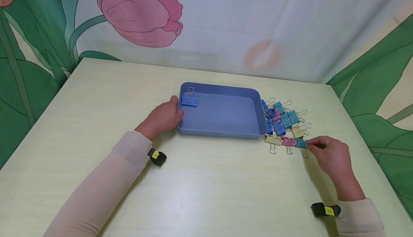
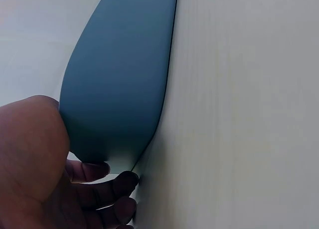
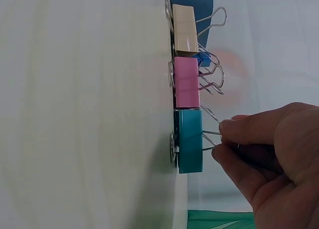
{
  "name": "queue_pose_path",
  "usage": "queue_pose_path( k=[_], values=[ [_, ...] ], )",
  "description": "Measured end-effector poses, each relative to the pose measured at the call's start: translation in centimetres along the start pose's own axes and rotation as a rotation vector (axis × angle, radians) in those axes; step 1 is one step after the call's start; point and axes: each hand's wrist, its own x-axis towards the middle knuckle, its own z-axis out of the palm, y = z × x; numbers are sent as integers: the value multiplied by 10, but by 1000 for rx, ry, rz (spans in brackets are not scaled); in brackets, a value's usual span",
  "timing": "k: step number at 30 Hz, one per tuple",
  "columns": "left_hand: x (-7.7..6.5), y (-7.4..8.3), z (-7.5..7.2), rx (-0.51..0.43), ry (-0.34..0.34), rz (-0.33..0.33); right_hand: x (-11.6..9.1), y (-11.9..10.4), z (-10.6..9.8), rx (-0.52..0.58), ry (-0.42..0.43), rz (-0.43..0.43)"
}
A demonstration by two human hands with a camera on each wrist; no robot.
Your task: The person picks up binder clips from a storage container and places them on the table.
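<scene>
A blue tray lies on the table, and my left hand holds it by its left end. In the left wrist view the fingers curl at the corner of the tray wall. One blue binder clip sits in the tray's left side. My right hand pinches a wire handle of a teal binder clip between thumb and forefinger. That clip stands at the right end of a row, beside a pink clip and a cream clip.
Several more binder clips in blue and teal, with a cream one, crowd against the tray's right wall, wire handles sticking out. The pale table ends at a flower-printed cloth behind.
</scene>
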Motion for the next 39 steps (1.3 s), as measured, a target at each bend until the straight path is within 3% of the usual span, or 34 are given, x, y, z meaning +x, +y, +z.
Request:
queue_pose_path(
  k=[10,22,28,35,39],
  values=[
    [0,1,0,0,-9,-3,-1,-1,0,20,-51,8],
    [-3,3,-2,-5,-15,-11,5,-13,-4,2,39,-146],
    [-4,3,-3,-4,-12,-17,15,-29,-8,119,54,-189],
    [-3,2,-2,0,-4,-8,24,-48,-11,289,-40,-137],
    [-3,2,-1,2,-1,-6,29,-55,-8,366,-61,-148]
  ],
)
